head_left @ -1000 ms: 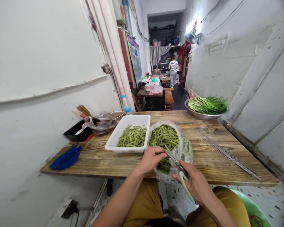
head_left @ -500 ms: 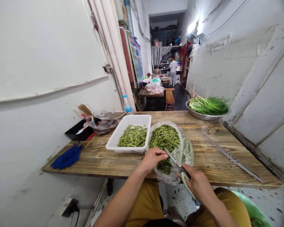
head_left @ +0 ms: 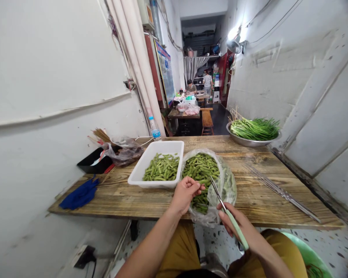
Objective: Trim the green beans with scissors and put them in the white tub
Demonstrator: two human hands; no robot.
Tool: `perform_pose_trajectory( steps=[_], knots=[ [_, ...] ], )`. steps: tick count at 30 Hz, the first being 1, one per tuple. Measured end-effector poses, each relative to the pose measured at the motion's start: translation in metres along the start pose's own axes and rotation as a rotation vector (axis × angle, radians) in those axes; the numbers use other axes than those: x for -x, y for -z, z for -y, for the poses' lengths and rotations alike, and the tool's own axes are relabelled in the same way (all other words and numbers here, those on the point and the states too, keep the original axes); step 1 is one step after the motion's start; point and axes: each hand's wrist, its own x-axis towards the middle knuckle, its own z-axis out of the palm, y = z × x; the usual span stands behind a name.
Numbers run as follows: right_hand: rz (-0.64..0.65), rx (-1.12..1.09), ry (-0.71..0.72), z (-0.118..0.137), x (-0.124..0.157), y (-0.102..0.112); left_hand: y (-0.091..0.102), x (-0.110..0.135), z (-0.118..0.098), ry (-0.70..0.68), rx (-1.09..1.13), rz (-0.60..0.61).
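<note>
Over the front of a clear plastic bag of green edamame pods, my left hand is closed in a pinch. An edamame pod, mostly hidden by the fingers, seems to be in it. My right hand grips scissors with pale green handles, their narrow blades pointing up and away over the bag. The blade tips are a little right of my left fingertips, not touching them. Left of the bag stands a white plastic tub with more edamame pods in it.
Metal skewers lie on the right of the wooden table. Behind them sits a steel bowl of green stalks. A blue cloth, black box and water bottle are at left. Two people are farther back.
The scissors have drawn back to the right from my left fingertips and turned edge-on. My left hand stays pinched over the bag. The standing person at the back has moved slightly.
</note>
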Motion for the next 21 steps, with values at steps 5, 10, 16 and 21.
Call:
perform_pose_trajectory(
  steps=[5,10,16,21],
  knots=[
    [0.09,-0.103,-0.054,0.001,-0.005,-0.004,-0.007,0.005,0.009,-0.046,-0.084,-0.022],
    [0.146,-0.232,-0.091,-0.006,-0.01,-0.009,-0.011,0.01,0.015,-0.019,-0.09,-0.011],
    [0.114,-0.189,-0.081,-0.009,-0.014,-0.008,-0.007,0.01,0.017,-0.002,-0.175,-0.02],
    [0.105,-0.15,-0.094,-0.016,-0.022,-0.014,0.002,0.005,0.022,-0.005,-0.207,-0.055]
  ],
)
